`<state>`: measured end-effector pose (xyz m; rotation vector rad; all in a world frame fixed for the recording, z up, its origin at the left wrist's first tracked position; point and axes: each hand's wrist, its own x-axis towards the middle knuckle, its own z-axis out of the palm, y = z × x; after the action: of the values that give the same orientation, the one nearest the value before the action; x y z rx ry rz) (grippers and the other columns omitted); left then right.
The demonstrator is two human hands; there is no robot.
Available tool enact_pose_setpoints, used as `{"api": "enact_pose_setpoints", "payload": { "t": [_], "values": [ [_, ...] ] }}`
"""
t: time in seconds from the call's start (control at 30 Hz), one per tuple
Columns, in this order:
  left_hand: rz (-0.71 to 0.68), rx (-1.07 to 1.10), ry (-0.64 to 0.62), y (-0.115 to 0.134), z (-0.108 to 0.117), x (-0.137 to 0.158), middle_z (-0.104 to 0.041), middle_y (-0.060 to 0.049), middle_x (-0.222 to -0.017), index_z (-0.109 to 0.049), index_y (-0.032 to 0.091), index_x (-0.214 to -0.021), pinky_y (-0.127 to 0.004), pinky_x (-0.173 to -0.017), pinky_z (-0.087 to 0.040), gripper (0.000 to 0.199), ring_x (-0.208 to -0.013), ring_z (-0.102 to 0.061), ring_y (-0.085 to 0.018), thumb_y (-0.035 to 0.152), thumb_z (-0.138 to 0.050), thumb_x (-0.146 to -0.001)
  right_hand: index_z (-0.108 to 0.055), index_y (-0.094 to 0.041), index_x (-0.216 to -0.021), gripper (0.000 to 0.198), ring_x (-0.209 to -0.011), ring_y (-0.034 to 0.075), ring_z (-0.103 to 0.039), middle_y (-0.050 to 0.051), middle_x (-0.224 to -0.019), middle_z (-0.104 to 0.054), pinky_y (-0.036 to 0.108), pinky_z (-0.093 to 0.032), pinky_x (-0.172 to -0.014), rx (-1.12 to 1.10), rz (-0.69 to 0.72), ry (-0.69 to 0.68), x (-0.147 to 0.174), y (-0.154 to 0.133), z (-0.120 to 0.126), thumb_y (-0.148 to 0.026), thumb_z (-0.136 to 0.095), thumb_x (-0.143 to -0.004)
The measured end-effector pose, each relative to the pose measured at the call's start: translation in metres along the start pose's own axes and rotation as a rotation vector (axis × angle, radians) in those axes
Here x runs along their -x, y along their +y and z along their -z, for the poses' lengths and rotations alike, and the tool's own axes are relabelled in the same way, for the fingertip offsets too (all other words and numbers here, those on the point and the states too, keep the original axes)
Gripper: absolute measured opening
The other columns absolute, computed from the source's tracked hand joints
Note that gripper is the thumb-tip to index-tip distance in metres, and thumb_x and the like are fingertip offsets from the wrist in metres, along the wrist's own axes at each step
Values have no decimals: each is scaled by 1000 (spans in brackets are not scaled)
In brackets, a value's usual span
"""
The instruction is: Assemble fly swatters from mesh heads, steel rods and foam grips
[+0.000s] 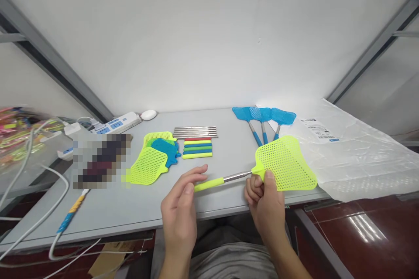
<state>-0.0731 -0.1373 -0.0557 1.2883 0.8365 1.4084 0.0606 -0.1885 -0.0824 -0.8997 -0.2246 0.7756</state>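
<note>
A yellow-green fly swatter [288, 163] is held at its neck by my right hand [266, 200], thumb on top and fingers curled beneath. Its metal rod [237, 176] runs left into a yellow-green handle [209, 184]. At the handle's end is my left hand [180, 209], fingers stretched and thumb by the tip; the hand is not wrapped round it. Loose swatter heads, yellow-green [149, 165] and blue [163, 150], lie overlapped to the left. Beside them are several metal rods [195, 132] and a row of coloured handles [197, 148].
Several blue fly swatters [262, 115] lie fanned out at the back right. Beside them a white plastic bag [363, 157] with a label covers the table's right end. A power strip [118, 123], white cables [63, 178] and a blurred dark object [103, 161] occupy the left.
</note>
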Motion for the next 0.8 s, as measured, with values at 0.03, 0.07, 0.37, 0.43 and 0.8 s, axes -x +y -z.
{"api": "enact_pose_setpoints", "payload": {
  "t": [0.03, 0.07, 0.37, 0.43, 0.8],
  "values": [
    [-15, -27, 5, 2, -1, 0, -70, -9, -107, -72, 18, -82, -42, -99, -43, 24, -110, -61, -30, 30, -52, -89, -45, -21, -63, 41, -44, 7, -23, -9, -53, -25, 20, -24, -39, 3, -9, 2, 0, -1, -1, -51, -57, -88],
    [-28, -57, 9, 3, -1, -1, -70, -9, -106, -72, 19, -83, -42, -98, -44, 22, -108, -62, -29, 30, -54, -89, -45, -21, -63, 41, -44, 7, -23, -9, -53, -25, 20, -24, -39, 7, -17, 3, -1, -2, -1, -52, -57, -88],
    [-8, -414, -212, -14, 31, -16, -65, -5, -100, -68, 23, -94, -28, -82, -48, 17, -97, -60, -22, 35, -69, -82, -52, -19, -68, 40, -45, 8, -31, -8, -53, -33, 23, -32, -43, 107, -50, -128, -7, 5, 5, -54, -58, -88],
    [-3, -456, -275, -18, 36, -19, -64, -5, -97, -68, 23, -94, -27, -77, -48, 17, -92, -60, -21, 36, -67, -83, -52, -20, -68, 39, -46, 9, -33, -7, -53, -35, 24, -34, -45, 137, -6, -108, -8, 9, 6, -53, -60, -87],
    [25, -515, -254, -15, 44, -20, -69, -4, -78, -72, 19, -85, -22, -53, -47, 28, -67, -59, -18, 45, -64, -83, -54, -19, -73, 33, -48, 8, -37, -6, -61, -45, 24, -36, -47, 134, -1, -253, -14, 7, 9, -47, -63, -87]
  ]
}}
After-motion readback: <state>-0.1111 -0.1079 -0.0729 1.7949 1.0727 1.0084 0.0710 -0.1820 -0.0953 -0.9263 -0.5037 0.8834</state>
